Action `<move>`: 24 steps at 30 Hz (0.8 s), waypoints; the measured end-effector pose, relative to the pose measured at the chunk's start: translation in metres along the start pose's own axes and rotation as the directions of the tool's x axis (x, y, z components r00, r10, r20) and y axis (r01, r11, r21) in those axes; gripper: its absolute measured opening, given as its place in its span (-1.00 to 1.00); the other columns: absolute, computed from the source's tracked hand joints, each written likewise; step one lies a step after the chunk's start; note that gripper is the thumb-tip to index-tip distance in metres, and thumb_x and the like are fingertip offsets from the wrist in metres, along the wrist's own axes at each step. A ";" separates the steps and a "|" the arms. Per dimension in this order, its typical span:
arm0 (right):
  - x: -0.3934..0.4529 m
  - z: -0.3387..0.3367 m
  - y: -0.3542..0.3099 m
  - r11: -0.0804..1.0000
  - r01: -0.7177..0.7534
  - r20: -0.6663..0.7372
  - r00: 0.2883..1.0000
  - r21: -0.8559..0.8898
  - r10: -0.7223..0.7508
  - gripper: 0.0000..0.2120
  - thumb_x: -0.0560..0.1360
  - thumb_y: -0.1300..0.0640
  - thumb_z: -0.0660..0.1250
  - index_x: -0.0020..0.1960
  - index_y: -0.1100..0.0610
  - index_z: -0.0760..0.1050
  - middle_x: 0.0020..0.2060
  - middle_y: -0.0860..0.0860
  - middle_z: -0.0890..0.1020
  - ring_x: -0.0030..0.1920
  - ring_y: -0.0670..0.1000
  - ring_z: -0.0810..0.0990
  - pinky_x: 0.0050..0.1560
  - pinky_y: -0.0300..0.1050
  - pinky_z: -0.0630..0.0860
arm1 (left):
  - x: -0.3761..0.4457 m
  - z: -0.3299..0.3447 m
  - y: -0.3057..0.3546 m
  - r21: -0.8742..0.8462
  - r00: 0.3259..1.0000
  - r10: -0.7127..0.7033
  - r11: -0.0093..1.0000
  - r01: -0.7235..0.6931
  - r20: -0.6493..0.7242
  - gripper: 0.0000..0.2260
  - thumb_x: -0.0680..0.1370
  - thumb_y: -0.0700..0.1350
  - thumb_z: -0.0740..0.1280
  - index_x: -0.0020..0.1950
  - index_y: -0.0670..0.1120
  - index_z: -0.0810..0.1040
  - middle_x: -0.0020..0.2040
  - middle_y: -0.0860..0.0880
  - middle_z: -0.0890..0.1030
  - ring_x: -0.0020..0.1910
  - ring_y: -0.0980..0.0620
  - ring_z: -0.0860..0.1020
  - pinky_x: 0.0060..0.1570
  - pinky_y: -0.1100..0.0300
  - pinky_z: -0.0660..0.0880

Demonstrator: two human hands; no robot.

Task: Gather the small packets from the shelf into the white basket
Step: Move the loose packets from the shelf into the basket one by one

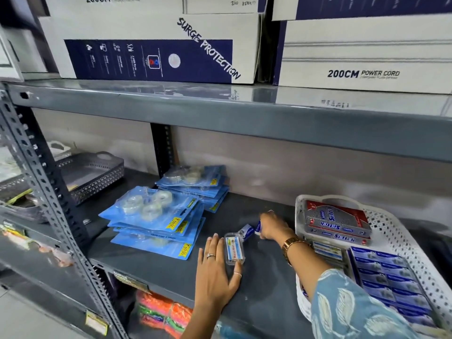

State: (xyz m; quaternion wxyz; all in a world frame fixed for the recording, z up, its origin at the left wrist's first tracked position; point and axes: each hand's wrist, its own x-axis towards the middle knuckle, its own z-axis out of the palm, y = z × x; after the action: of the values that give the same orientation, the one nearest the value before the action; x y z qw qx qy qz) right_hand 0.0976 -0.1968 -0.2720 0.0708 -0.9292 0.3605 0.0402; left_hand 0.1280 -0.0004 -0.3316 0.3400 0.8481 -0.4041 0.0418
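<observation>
Mid-gathering: the right hand pinches what looks like a blurred packet on the shelf; the left hand, open, steadies a clear packet. Next, both need lifting into the white basket.

The dark grey metal shelf carries two stacks of blue tape blister packs — a clear small packet, a white basket, a grey perforated tray.
</observation>
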 end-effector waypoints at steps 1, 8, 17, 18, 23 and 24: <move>-0.001 -0.002 0.001 1.000 -0.013 -0.007 1.000 -0.003 0.013 -0.58 0.36 0.16 0.48 0.18 0.23 0.51 0.22 0.20 0.52 0.19 0.19 0.55 0.13 -0.02 0.54 | 0.000 0.000 0.000 0.005 1.000 0.003 1.000 -0.003 0.002 -0.35 0.45 0.20 0.08 0.46 -0.12 0.19 0.53 -0.09 0.16 0.53 -0.03 0.06 0.49 0.06 -0.05; -0.023 -0.015 0.007 0.880 -0.068 -0.154 0.975 0.471 0.158 -0.76 0.22 0.13 0.55 -0.19 0.19 0.58 -0.10 0.18 0.64 -0.18 0.08 0.59 -0.25 -0.19 0.45 | -0.001 -0.005 0.003 0.035 1.000 0.012 0.999 -0.013 0.017 -0.36 0.45 0.19 0.08 0.44 -0.14 0.22 0.52 -0.10 0.18 0.52 -0.04 0.10 0.49 0.06 -0.01; -0.079 -0.044 0.037 -0.146 -0.051 0.091 0.953 0.988 0.288 -0.76 0.38 0.51 0.35 -0.35 0.26 0.41 -0.38 0.17 0.54 -0.43 0.01 0.56 -0.46 -0.33 0.58 | -0.012 -0.006 0.021 0.198 0.989 0.141 0.969 -0.147 0.047 -0.48 0.38 0.01 0.28 0.23 -0.30 0.49 0.23 -0.28 0.55 0.25 -0.23 0.51 0.25 -0.17 0.42; -0.088 -0.046 0.045 -0.173 -0.058 0.108 0.948 0.983 0.298 -0.76 0.39 0.51 0.33 -0.35 0.27 0.43 -0.40 0.16 0.55 -0.37 0.04 0.55 -0.41 -0.31 0.60 | -0.017 -0.005 0.027 0.231 0.979 0.193 0.952 -0.202 0.061 -0.50 0.36 0.01 0.29 0.17 -0.30 0.53 0.17 -0.27 0.60 0.17 -0.22 0.57 0.19 -0.14 0.47; -0.129 -0.045 0.089 -0.340 -0.098 0.199 0.940 0.935 0.277 -0.77 0.52 0.38 0.24 -0.29 0.22 0.49 -0.53 0.06 0.63 -0.24 0.04 0.51 -0.24 -0.17 0.63 | -0.040 0.008 0.063 0.243 0.935 0.337 0.903 -0.354 0.112 -0.64 0.39 -0.07 0.33 0.06 -0.30 0.59 0.11 -0.25 0.64 0.10 -0.20 0.61 0.08 -0.09 0.55; -0.137 -0.044 0.097 -0.382 -0.105 0.228 0.928 0.918 0.294 -0.79 0.53 0.35 0.23 -0.27 0.24 0.47 -0.47 0.11 0.61 -0.27 0.05 0.49 -0.23 -0.13 0.64 | -0.043 0.011 0.068 0.214 0.935 0.331 0.912 -0.351 0.126 -0.62 0.40 -0.11 0.38 0.13 -0.31 0.54 0.19 -0.27 0.58 0.18 -0.21 0.56 0.16 -0.14 0.51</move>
State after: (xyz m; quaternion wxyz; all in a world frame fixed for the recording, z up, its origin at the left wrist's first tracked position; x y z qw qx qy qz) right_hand -0.0676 -0.1841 -0.2212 0.7648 -0.3937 0.4038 -0.3115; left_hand 0.0483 -0.0097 -0.3180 0.2077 0.7996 -0.5525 0.1107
